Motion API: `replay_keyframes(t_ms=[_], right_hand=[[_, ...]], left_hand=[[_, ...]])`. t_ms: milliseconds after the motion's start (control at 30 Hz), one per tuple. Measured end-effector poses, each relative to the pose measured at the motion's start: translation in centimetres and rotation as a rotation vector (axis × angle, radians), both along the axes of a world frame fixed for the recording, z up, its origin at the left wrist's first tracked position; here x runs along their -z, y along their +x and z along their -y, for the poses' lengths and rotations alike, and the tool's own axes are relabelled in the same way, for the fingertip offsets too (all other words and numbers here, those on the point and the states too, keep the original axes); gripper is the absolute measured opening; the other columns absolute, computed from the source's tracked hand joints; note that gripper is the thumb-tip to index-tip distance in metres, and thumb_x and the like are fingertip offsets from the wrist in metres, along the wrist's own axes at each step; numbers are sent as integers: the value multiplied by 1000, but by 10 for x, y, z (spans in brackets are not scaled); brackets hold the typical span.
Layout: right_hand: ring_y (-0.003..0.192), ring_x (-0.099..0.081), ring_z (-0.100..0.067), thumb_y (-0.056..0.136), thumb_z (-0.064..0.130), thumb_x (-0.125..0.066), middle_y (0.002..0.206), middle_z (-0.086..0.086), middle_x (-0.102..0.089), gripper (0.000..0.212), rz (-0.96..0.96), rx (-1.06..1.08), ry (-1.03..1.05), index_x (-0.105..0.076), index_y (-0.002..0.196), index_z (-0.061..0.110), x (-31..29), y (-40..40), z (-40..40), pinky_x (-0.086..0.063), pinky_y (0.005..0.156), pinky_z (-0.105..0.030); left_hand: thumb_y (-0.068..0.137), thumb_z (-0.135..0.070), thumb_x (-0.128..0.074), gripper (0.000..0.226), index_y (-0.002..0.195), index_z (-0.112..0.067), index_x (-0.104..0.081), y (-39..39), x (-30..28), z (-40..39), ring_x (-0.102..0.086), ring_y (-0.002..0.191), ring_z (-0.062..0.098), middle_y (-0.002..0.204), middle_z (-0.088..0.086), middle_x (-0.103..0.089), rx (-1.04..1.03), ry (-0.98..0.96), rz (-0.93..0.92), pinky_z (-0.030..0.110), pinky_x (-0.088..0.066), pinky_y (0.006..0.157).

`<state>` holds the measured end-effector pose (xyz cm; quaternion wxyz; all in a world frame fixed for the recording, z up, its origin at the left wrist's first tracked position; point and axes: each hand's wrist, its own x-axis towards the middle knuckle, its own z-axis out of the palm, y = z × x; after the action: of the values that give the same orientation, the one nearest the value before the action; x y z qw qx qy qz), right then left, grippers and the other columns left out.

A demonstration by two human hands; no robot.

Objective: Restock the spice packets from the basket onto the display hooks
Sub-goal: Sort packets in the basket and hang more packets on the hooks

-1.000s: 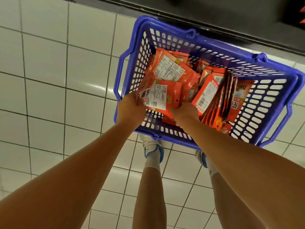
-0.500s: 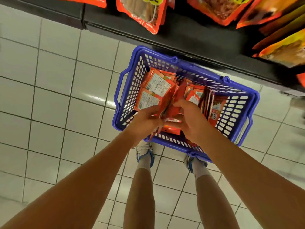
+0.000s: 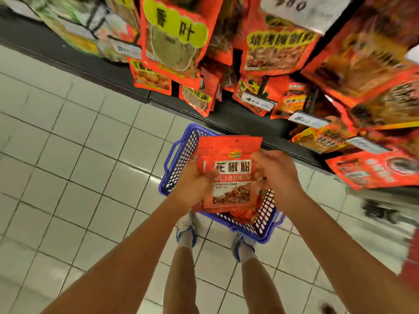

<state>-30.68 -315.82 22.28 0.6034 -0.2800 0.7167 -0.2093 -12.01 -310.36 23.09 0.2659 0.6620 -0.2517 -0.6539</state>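
A: Orientation of spice packets (image 3: 229, 171)?
B: Stacked upright, long axis vertical, hang-hole end up toward the display, printed face toward the camera.
A: Appearance?
B: Red-orange pouches, white label band with dark characters, photo of brown spice below.
A: Position and grip?
B: Held above the blue basket (image 3: 179, 164), between both hands. Left hand (image 3: 192, 189) curled round the lower left edge; right hand (image 3: 275, 171) pinching the right edge. More packets visible in the basket.
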Motion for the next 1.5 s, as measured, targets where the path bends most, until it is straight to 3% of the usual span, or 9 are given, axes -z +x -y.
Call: replay_keyframes(t_ms=[100, 333, 467, 600, 667, 833, 1067, 1300, 1500], right_hand=[[99, -69, -27, 86, 30, -80, 94, 2, -71, 19, -65, 20, -120, -63, 92, 25, -51, -13, 7, -57, 90, -50], [81, -72, -24, 93, 24, -73, 91, -7, -76, 17, 174, 21, -317, -77, 97, 9, -213, -24, 16, -59, 73, -51], [75, -76, -26, 84, 31, -74, 86, -6, -79, 7, 231, 83, -499, -80, 86, 28, -318, -30, 21, -60, 63, -40], [78, -73, -28, 78, 30, -75, 85, -5, -78, 6, 210, 164, -711, -79, 81, 29, -418, -37, 33, -60, 77, -54], [76, -71, -26, 77, 29, -74, 83, -3, -77, 6, 200, 205, -809, -79, 79, 31, -465, -40, 38, -58, 79, -56], [79, -72, -23, 80, 35, -73, 83, 1, -78, 6, 144, 245, -1053, -79, 81, 37, -569, -49, 45, -60, 81, -56], [71, -70, -19, 90, 20, -73, 80, -2, -77, 14, 47, 343, -1257, -77, 77, 24, -664, -70, 51, -60, 67, -38], [68, -75, -19, 90, 21, -74, 78, -4, -78, 10, 46, 389, -1309, -74, 83, 14, -729, -106, 94, -58, 61, -34], [69, -75, -16, 87, 44, -75, 73, 3, -77, 28, -88, 293, -1343, -64, 75, 21, -755, -111, 130, -60, 67, -38]], left_hand=[[99, -16, -62, 18, 114, -20, -70, -4, -54, 2, -76, 95, 20, 105, 1, -79, -31, -25, -20, 44, -60, 87], [84, -38, -80, 24, 103, -22, -78, 1, -214, 10, -75, 96, 25, 104, 10, -78, -48, -245, 10, 52, -59, 87], [96, -43, -66, 12, 94, -44, -77, 13, -315, 28, -77, 89, 11, 95, -10, -79, -42, -394, 39, 29, -60, 72], [93, -46, -65, 11, 97, -46, -75, 20, -411, 56, -75, 94, 14, 99, -9, -79, 14, -570, 39, 33, -60, 81], [95, -36, -67, 20, 86, -52, -75, 18, -456, 72, -74, 80, 2, 85, -18, -78, 5, -683, 33, 20, -58, 68], [81, -26, -75, 8, 84, -30, -81, 12, -547, 107, -73, 74, 13, 84, -3, -78, 8, -827, -106, 34, -61, 67], [90, -46, -67, 18, 95, -34, -78, 12, -631, 144, -76, 90, 17, 98, -1, -80, 52, -1033, -59, 38, -57, 84], [95, -14, -65, 8, 91, -15, -72, 0, -676, 168, -74, 63, 13, 74, -1, -78, -37, -1149, -122, 23, -55, 50], [95, -32, -68, 15, 87, -21, -74, -34, -698, 186, -77, 74, 20, 86, 3, -80, -76, -1143, -140, 28, -58, 54]])
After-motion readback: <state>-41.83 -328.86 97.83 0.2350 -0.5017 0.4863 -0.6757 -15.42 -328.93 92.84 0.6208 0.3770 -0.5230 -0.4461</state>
